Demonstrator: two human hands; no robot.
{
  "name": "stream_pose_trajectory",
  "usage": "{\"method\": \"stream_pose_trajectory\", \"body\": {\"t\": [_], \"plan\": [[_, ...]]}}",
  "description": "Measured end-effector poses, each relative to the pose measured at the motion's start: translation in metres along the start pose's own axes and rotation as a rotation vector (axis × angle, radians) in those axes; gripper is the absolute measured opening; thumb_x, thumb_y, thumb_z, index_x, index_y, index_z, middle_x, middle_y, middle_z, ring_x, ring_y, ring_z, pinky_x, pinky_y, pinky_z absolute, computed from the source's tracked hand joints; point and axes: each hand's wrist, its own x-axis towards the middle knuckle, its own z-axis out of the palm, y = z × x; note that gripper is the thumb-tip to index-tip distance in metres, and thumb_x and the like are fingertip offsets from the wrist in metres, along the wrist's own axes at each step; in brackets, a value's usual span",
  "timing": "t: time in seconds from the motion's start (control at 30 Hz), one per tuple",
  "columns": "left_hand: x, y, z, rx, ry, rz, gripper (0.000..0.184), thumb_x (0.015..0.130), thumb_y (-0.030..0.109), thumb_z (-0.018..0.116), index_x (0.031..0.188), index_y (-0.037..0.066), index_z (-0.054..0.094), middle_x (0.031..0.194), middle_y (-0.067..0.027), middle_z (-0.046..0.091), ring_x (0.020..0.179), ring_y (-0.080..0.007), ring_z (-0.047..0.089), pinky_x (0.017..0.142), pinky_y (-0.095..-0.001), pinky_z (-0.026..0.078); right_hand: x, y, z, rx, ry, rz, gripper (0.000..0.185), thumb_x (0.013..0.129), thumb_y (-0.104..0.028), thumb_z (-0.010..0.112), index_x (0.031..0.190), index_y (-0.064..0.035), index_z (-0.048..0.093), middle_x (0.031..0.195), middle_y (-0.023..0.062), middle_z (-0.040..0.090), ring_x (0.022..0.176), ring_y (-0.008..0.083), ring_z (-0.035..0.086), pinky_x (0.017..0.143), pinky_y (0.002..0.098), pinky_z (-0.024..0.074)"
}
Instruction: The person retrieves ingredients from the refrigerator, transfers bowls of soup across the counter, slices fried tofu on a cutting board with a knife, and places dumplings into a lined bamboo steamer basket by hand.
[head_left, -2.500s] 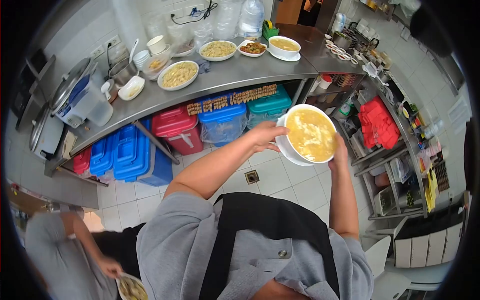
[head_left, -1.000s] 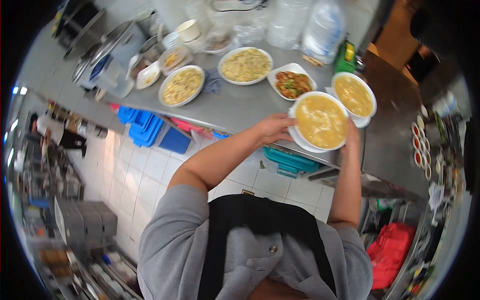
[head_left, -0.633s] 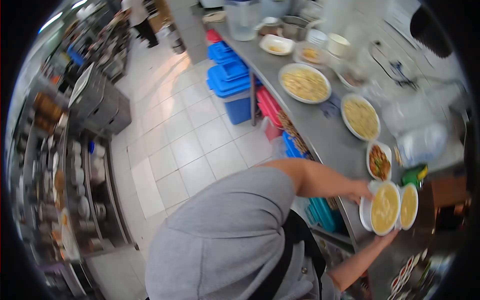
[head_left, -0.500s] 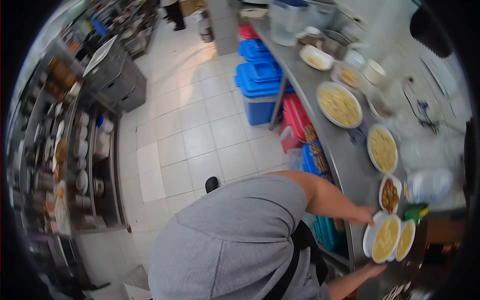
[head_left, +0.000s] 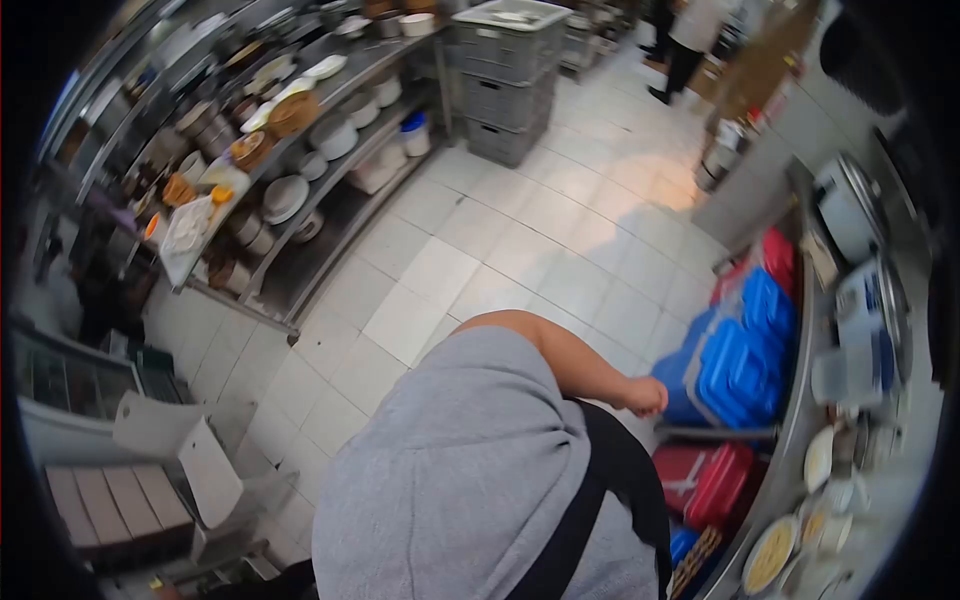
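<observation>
My left hand hangs out in front of my grey sleeve, its fingers curled in and nothing showing in them. It appears nearest the blue lidded bins below the steel counter, though I cannot tell whether it touches them. My right hand is out of view, hidden past my body or the frame's edge. On the counter at lower right stands a white oval dish of pale yellow food, with smaller white dishes beside it.
Red bins sit under the counter. Large lidded pots stand on its far end. Across the tiled floor, a steel shelf holds bowls and pans. Stacked grey crates adjoin it. A person stands at the back.
My view has swung left, away from the counter. Both hands were at white dishes of yellow food; now the left is off them and the right is out of sight.
</observation>
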Motion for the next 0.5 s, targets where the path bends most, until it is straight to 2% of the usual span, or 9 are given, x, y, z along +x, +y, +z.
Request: {"method": "stream_pose_trajectory", "body": {"t": [0.1,0.13,0.17,0.2,0.23,0.3,0.37,0.47,0.5], "plan": [[-0.003,0.002,-0.129,-0.491,0.291,0.112,0.008,0.073,0.008,0.049,0.076,0.011,0.056,0.061,-0.0032,0.049,0.050,-0.0152,0.047,0.047,-0.0321,0.043,0.001,-0.019,0.128,-0.028,-0.256,0.032,0.014,0.085,-0.022,0.044,0.077,-0.0105,0.043,0.063,0.0035,0.042,0.053,0.0151,0.046,0.047,0.0277,0.0374],[-0.020,0.018,-0.161,-0.604,0.468,0.073,0.007,0.076,0.011,0.047,0.075,0.013,0.054,0.059,-0.0017,0.046,0.049,-0.0147,0.044,0.048,-0.0327,0.043,0.000,-0.026,0.169,-0.041,-0.335,0.036,0.014,0.084,-0.022,0.044,0.075,-0.0113,0.042,0.062,0.0027,0.041,0.051,0.0144,0.044,0.045,0.0271,0.0364],[-0.054,0.044,-0.184,-0.656,0.601,0.104,0.009,0.079,0.012,0.046,0.074,0.015,0.053,0.060,-0.0003,0.046,0.049,-0.0139,0.043,0.049,-0.0325,0.043,0.001,-0.032,0.213,-0.057,-0.414,0.027,0.014,0.084,-0.021,0.043,0.074,-0.0120,0.041,0.060,0.0019,0.039,0.050,0.0137,0.043,0.044,0.0264,0.0355],[-0.072,0.046,-0.219,-0.489,0.690,0.206,0.011,0.080,0.013,0.045,0.073,0.016,0.052,0.061,0.0012,0.047,0.049,-0.0128,0.043,0.050,-0.0325,0.043,-0.001,-0.038,0.257,-0.081,-0.490,0.008,0.015,0.084,-0.021,0.043,0.072,-0.0127,0.040,0.058,0.0011,0.038,0.048,0.0130,0.042,0.042,0.0258,0.0345],[-0.083,0.046,-0.255,-0.808,0.705,0.222,0.008,0.079,0.014,0.046,0.075,0.016,0.053,0.063,0.0017,0.047,0.051,-0.0121,0.043,0.053,-0.0321,0.043,0.004,-0.039,0.306,-0.099,-0.579,-0.067,0.012,0.084,-0.021,0.042,0.075,-0.0125,0.043,0.060,0.0014,0.041,0.048,0.0137,0.043,0.043,0.0257,0.0349],[-0.119,0.049,-0.323,-0.959,0.799,0.314,0.005,0.078,0.019,0.051,0.075,0.016,0.054,0.063,0.0024,0.047,0.053,-0.0119,0.044,0.056,-0.0315,0.044,-0.007,-0.040,0.399,-0.152,-0.704,-0.156,0.014,0.085,-0.022,0.043,0.074,-0.0126,0.043,0.061,0.0017,0.042,0.049,0.0136,0.042,0.043,0.0259,0.0346],[-0.168,0.056,-0.385,-0.981,0.964,0.372,0.007,0.077,0.021,0.055,0.081,0.016,0.056,0.066,0.0026,0.048,0.056,-0.0128,0.044,0.056,-0.0313,0.043,-0.025,-0.041,0.488,-0.241,-0.782,-0.052,0.021,0.089,-0.027,0.043,0.075,-0.0119,0.044,0.061,0.0026,0.043,0.047,0.0143,0.041,0.042,0.0264,0.0334],[-0.264,0.066,-0.457,-1.002,1.135,0.594,0.013,0.079,0.013,0.053,0.093,0.014,0.055,0.068,-0.0008,0.046,0.059,-0.0151,0.044,0.059,-0.0338,0.046,0.038,0.068,0.662,-0.534,-0.985,-0.463,0.034,0.092,-0.038,0.043,0.071,-0.0120,0.045,0.057,0.0020,0.042,0.044,0.0146,0.040,0.038,0.0279,0.0318],[-0.294,0.071,-0.474,-1.049,1.279,0.678,0.015,0.080,0.011,0.052,0.095,0.013,0.055,0.068,-0.0007,0.046,0.059,-0.0157,0.045,0.063,-0.0367,0.049,-0.017,0.041,0.692,-0.454,-1.082,-0.175,0.038,0.092,-0.042,0.042,0.068,-0.0128,0.045,0.055,0.0012,0.041,0.042,0.0145,0.040,0.036,0.0282,0.0306]]}}
